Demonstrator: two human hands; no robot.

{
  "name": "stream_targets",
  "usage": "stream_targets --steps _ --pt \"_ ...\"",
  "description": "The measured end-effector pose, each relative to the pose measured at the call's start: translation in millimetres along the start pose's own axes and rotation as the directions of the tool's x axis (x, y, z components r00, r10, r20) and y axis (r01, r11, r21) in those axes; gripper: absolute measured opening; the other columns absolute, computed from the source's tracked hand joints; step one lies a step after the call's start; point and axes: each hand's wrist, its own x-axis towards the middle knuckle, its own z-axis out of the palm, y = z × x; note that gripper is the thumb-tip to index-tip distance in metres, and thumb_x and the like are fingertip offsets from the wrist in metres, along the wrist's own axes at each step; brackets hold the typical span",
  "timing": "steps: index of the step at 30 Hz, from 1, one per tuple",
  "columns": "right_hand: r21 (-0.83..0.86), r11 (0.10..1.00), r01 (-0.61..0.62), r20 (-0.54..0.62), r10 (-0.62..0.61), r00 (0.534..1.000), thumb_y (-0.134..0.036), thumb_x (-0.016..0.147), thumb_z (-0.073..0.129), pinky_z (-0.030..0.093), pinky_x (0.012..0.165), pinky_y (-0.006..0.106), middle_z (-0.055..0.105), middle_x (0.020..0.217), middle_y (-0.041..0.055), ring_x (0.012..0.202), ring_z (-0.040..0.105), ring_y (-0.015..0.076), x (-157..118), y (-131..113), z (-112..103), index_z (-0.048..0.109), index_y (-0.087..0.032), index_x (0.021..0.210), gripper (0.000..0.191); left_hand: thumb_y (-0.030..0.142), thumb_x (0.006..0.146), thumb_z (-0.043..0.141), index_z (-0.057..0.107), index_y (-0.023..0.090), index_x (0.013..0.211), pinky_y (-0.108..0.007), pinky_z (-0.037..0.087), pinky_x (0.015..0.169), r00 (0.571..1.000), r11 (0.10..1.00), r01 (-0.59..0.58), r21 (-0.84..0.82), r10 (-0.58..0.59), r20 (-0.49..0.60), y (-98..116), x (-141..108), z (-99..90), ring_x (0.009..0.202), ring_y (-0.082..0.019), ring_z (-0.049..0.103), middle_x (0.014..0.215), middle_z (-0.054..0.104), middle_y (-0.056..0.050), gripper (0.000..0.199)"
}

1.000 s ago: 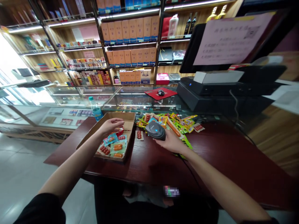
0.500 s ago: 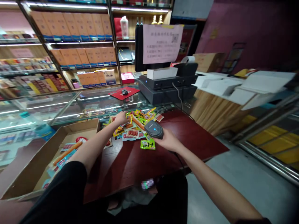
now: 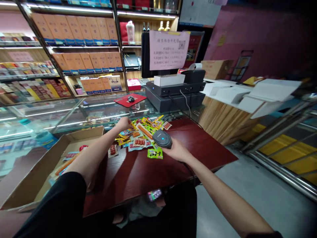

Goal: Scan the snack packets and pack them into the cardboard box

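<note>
My right hand [image 3: 178, 149] is wrapped round the handle of a dark grey barcode scanner [image 3: 162, 138], which shows a small blue light on top. The scanner's head points toward a heap of small snack packets [image 3: 150, 127] in yellow, green and red. At the left side of the heap, my left hand [image 3: 123, 124] has its fingers closed on a yellow snack packet [image 3: 134, 127]; the fingertips are partly hidden. A long sausage packet [image 3: 145, 131] lies just before the scanner. Nearer to me are packs of red sausages [image 3: 140, 142] and a green packet [image 3: 155, 153].
Left of the dark red tabletop [image 3: 138, 177] is a cardboard box [image 3: 27, 180] with several packets inside. Behind stand a cash drawer [image 3: 170, 99], a monitor bearing a paper notice [image 3: 168, 49], and a mouse [image 3: 130, 99] on a red pad. A metal railing [image 3: 279, 175] is at right.
My left hand has moved slightly left and up, away from the heap's middle, with a yellow packet at its fingers. My right hand keeps the scanner at nearly the same spot.
</note>
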Motion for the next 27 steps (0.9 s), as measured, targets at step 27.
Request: stream_targets --steps 27 --pt "0.157 0.955 0.25 0.285 -0.287 0.915 -0.028 0.071 0.069 0.051 0.078 0.033 0.073 0.094 0.0078 0.09 0.067 0.0256 114 -47 120 0.066 -0.017 0.103 0.034 0.046 0.058 0.082 0.07 0.015 0.082 -0.028 0.049 0.077 0.912 0.395 0.107 -0.913 -0.404 -0.068 -85 -142 -20.9 0.078 -0.017 0.067 0.083 0.073 -0.006 0.041"
